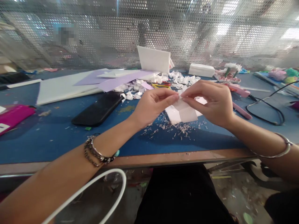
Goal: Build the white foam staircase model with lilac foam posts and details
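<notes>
Table: blue top point(58, 140), brown front edge point(144, 159).
Left: a magenta pouch point(17, 116), a black phone point(99, 107) and a white board point(58, 88) lie flat.
Center: paper shreds point(184, 129) ring a white pad point(174, 116).
Right: a pink glue gun point(239, 90) lies near a looped black cord point(277, 123).

The left forearm point(70, 169) is carrying stacked bracelets point(87, 148): a silver bangle point(94, 147) is sitting beside dark beads point(107, 160) and a linked chain point(90, 159) (a turquoise charm point(117, 152) is peeking out at one side). The right forearm point(252, 137) is wearing one plain silver band point(285, 151). Black clothing point(174, 196) is covering the lap and legs.
</notes>
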`<state>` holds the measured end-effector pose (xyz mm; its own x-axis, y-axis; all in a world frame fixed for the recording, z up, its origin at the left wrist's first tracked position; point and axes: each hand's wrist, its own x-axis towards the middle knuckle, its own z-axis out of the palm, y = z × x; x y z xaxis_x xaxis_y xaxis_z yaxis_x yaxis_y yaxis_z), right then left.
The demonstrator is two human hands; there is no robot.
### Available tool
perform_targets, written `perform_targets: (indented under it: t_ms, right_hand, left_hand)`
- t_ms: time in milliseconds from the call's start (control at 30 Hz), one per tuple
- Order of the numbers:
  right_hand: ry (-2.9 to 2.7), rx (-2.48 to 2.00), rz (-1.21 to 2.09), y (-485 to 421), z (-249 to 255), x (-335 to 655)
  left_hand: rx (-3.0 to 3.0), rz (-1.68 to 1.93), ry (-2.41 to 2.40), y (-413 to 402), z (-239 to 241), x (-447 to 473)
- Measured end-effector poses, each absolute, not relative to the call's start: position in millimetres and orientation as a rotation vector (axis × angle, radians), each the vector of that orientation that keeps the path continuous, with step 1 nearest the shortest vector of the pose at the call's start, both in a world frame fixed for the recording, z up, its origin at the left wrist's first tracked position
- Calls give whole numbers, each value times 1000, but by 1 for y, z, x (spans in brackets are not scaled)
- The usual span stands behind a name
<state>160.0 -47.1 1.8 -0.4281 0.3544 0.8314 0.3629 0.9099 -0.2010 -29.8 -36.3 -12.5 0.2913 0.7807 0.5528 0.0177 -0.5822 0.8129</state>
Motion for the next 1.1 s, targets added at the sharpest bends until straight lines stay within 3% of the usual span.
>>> perform_targets:
  t_ms: [200, 500, 967, 1100]
  right_hand:
    - [-2104, -465, -324, -48, 5, 160]
    - [-2173, -616, -11, -44, 0, 159]
    - [-2296, -526, -216, -40, 2, 163]
    - [-2272, -651, -101, -42, 2, 161]
  left_hand:
    - [1763, 1316, 775, -37, -11, -29]
    - [1637, 1153, 796, -30, -14, -34]
    - [1835, 1100, 873, -37, -8, -33]
    - [1872, 1148, 877, -37, -10, -32]
